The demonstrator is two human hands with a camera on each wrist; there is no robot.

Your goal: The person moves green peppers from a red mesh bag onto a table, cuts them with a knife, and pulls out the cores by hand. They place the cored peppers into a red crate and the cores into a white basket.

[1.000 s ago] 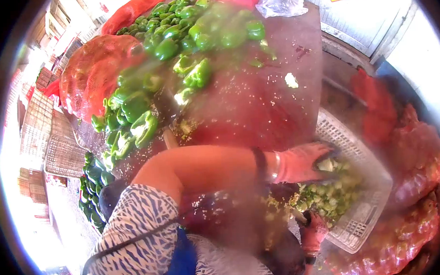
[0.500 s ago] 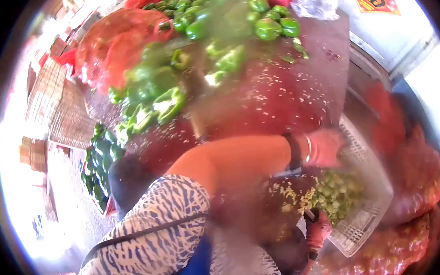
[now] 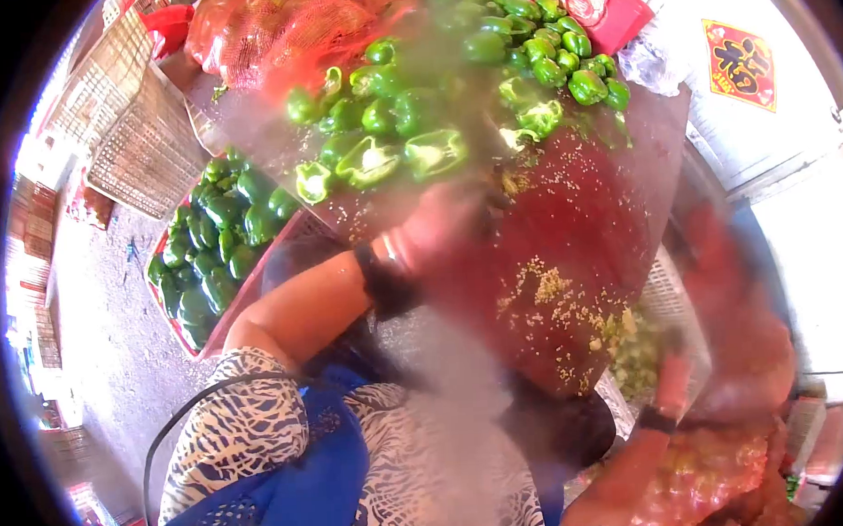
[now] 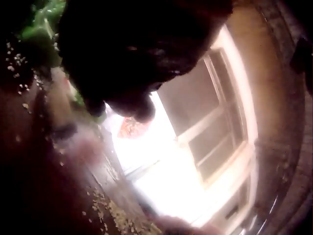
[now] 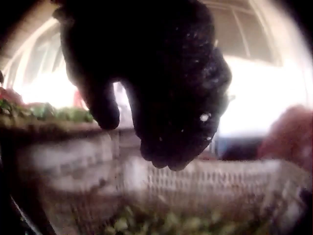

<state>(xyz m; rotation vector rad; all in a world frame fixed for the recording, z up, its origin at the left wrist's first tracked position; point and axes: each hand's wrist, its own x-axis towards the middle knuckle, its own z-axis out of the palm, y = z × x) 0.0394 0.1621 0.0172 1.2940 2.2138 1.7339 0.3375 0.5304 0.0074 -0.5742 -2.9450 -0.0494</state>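
My left hand [image 3: 439, 226], in a pink glove, reaches over the red table [image 3: 589, 218] and is blurred just below a row of halved green peppers [image 3: 370, 162]. Its wrist view shows it only as a dark shape [image 4: 137, 54] above the seed-strewn table [image 4: 29, 161]. My right hand [image 3: 673, 379], also gloved, hangs low at the table's right edge beside a white basket [image 3: 667, 295] of chopped green pieces [image 3: 637, 357]. From the right wrist it is a dark silhouette [image 5: 161, 83] over the basket [image 5: 195, 181]. Neither hand's grip can be made out.
Whole green peppers [image 3: 534, 42] are heaped at the table's far end beside a red mesh sack [image 3: 280, 29] and a red box [image 3: 589, 6]. A crate of peppers [image 3: 214, 244] stands on the floor at left, near stacked empty crates [image 3: 129, 125]. Red sacks [image 3: 735, 334] crowd the right.
My left hand has swung from the white basket at right up across the table to the halved peppers. The right hand has risen beside the basket. The head view has turned left.
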